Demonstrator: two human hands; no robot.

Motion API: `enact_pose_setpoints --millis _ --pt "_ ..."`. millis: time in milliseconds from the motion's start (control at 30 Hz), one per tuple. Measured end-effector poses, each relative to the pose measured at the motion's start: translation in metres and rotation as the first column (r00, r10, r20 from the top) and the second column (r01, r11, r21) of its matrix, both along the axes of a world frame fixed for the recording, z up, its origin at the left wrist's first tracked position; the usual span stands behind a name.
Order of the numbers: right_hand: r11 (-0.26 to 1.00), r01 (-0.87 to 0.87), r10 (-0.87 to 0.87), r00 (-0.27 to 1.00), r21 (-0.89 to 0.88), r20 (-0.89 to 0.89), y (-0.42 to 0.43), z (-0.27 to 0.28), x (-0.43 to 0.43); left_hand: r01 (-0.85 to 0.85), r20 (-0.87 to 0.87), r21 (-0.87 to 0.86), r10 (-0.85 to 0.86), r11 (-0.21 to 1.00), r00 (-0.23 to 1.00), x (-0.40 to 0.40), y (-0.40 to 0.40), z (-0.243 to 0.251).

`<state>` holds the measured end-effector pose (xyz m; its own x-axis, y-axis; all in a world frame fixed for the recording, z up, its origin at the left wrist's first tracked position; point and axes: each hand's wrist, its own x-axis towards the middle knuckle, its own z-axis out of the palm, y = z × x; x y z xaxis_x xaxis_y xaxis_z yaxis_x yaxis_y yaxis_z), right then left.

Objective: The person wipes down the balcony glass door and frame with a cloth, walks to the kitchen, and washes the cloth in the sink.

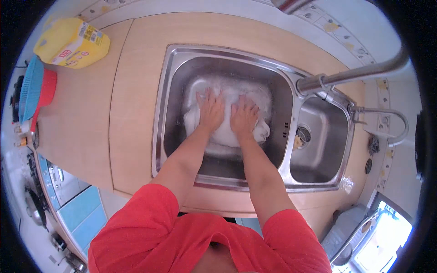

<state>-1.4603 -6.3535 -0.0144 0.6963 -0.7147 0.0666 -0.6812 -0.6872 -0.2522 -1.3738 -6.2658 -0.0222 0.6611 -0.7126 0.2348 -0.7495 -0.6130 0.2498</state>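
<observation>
Both arms reach down into the larger bowl of a stainless steel double sink (174, 153). A white cloth (223, 133) lies bunched in cloudy, sudsy water at the bottom. My left hand (211, 111) presses flat on the cloth's left part, fingers spread and pointing to the far wall. On the right part, my right hand (245, 114) rests palm down, its fingers slightly bent and apart. Neither hand grasps the cloth. A fold of it sticks out beside my right wrist. The palms and the cloth beneath them are hidden.
A metal faucet (310, 85) rises behind the divider, near a small curved spout (382, 111). The smaller bowl (321, 136) has a drain strainer (303, 133) with a yellowish scrap beside it. A yellow jug (75, 44), blue basket (31, 88) and red colander (48, 87) stand on the left counter (82, 102).
</observation>
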Motion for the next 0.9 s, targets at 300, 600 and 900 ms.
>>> enact_pose_setpoints --millis 300,600,900 --pt "0.999 0.032 -0.035 0.995 -0.041 -0.091 -0.001 0.001 -0.001 0.095 -0.032 -0.046 -0.096 0.994 0.995 -0.001 0.004 0.013" --pt "0.974 -0.181 0.116 0.917 -0.138 -0.383 -0.053 0.117 -0.031 -0.289 -0.563 -0.392 0.021 0.873 0.826 0.039 0.011 0.089" --pt "0.632 -0.583 0.347 0.802 -0.511 -0.486 -0.044 0.384 -0.094 0.035 -0.634 -0.536 -0.429 0.844 0.643 0.093 0.065 0.362"
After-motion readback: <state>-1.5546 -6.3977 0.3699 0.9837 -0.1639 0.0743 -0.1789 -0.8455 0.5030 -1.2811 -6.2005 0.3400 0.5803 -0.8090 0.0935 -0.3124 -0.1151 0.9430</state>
